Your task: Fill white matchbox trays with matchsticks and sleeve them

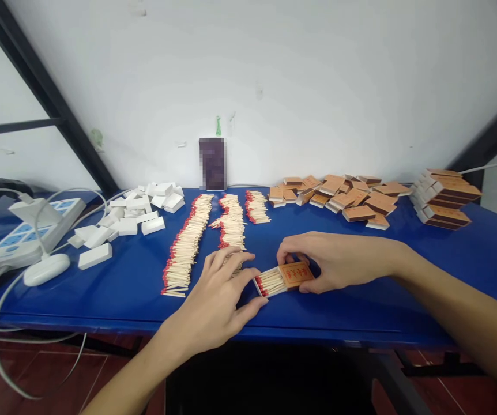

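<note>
A half-open matchbox lies on the blue table (136,282) near its front edge. My right hand (339,259) is closed round its orange sleeve (297,273). The white tray (269,282) sticks out to the left, full of red-tipped matches. My left hand (222,294) rests against the tray's end, its thumb and fingertips touching it and the matches. Just behind my left hand lie rows of loose matches (188,245), a second row (232,222) and a shorter one (256,206).
Several white inner trays (134,216) lie scattered at the back left. Orange sleeves (343,196) are heaped at the back right, beside a neat stack of them (445,199). A white power strip (27,230) with cables and an adapter (46,269) sits at the left.
</note>
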Tool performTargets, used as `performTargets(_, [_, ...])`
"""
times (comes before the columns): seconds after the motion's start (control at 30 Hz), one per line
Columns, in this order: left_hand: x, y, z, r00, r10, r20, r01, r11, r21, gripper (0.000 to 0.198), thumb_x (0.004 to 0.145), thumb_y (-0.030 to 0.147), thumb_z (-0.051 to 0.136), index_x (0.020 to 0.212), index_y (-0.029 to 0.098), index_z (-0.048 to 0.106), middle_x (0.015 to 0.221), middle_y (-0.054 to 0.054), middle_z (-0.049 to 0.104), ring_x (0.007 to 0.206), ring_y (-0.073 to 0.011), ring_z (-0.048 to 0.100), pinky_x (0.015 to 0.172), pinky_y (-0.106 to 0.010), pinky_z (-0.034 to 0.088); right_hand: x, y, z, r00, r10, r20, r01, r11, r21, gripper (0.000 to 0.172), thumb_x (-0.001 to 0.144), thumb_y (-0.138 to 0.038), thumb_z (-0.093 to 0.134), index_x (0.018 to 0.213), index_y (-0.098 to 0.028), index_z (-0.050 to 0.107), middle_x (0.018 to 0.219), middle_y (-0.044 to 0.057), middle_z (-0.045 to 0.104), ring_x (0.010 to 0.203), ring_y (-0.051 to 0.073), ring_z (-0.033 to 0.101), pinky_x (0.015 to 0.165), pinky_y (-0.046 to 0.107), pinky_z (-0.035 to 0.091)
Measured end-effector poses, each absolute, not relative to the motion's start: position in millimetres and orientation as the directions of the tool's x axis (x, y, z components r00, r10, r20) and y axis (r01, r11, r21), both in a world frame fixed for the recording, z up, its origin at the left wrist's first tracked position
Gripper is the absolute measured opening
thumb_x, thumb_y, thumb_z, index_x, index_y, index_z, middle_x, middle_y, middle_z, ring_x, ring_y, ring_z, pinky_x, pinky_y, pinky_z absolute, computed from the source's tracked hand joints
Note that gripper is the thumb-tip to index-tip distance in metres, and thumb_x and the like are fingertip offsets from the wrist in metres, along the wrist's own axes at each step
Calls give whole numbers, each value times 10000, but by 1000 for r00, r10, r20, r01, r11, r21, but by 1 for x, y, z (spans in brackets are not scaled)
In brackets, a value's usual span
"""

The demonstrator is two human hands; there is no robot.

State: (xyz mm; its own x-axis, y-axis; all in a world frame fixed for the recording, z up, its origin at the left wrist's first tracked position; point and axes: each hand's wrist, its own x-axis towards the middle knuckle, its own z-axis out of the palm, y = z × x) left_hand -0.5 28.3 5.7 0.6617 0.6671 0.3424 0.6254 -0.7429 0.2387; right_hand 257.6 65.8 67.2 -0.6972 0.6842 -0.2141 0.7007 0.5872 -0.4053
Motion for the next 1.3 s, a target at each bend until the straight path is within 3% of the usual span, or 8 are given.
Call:
performTargets(0.17, [-2, 30, 6, 691, 642, 333, 593, -767, 246, 308, 967, 355, 590, 1233, 202, 608, 1358, -86, 546, 1353, -287, 379, 1113, -491, 380, 259, 66, 65, -736, 655, -171, 653, 620, -436, 332, 773, -285, 660, 1098, -224, 630, 1062, 42, 645, 935, 214, 582, 790, 315, 438])
performTargets(0.43, [-2, 31, 4, 684, 639, 352, 600, -767, 225, 339, 952, 427, 612, 1222, 221, 599, 1348, -78, 548, 1318, -291, 406, 1083, -495, 370, 243, 60, 53, -769, 635, -72, 577, 643, -503, 326, 794, -352, 703, 1086, -219, 646, 1028, 31, 647, 925, 195, 578, 804, 305, 430])
performTargets(0.57, [-1, 30, 5, 621, 685, 382, 641, -724, 255, 342, 896, 497, 668, 1058, 210, 581, 1315, -64, 572, 1287, -295, 422, 1048, -490, 360, 238, 61, 46, -795, 606, -19, 523, 670, -527, 321, 801, -336, 713, 1093, -216, 655, 1009, 24, 627, 924, 182, 575, 830, 303, 427])
performTargets(0.67, [-1, 30, 6, 620, 685, 383, 634, -725, 270, 354, 868, 539, 681, 962, 216, 573, 1301, -50, 585, 1289, -293, 416, 1042, -481, 344, 237, 63, 44, -805, 593, -13, 503, 671, -545, 320, 800, -353, 732, 1083, -216, 671, 1020, 26, 622, 923, 180, 577, 826, 300, 429])
performTargets(0.93, [-1, 30, 2, 594, 680, 429, 647, -721, 248, 329, 844, 523, 713, 960, 232, 613, 1298, -52, 592, 1292, -299, 417, 1048, -495, 327, 238, 65, 42, -799, 601, -24, 514, 662, -546, 374, 800, -433, 747, 1093, -215, 660, 1020, 25, 619, 913, 180, 565, 807, 304, 416])
performTargets(1.07, [-1, 30, 3, 618, 666, 417, 643, -734, 220, 273, 884, 485, 682, 850, 217, 640, 1312, -57, 575, 1314, -317, 393, 1047, -513, 328, 238, 65, 43, -793, 607, -37, 529, 658, -535, 384, 796, -439, 749, 1088, -214, 642, 1035, 24, 629, 918, 185, 564, 813, 310, 411])
performTargets(1.3, [-2, 30, 7, 671, 630, 390, 589, -773, 235, 210, 924, 437, 645, 933, 237, 711, 1316, -52, 568, 1300, -304, 405, 1069, -497, 338, 234, 65, 42, -799, 601, -33, 515, 654, -555, 389, 792, -459, 745, 1071, -208, 645, 1006, 25, 627, 890, 180, 561, 792, 308, 416])
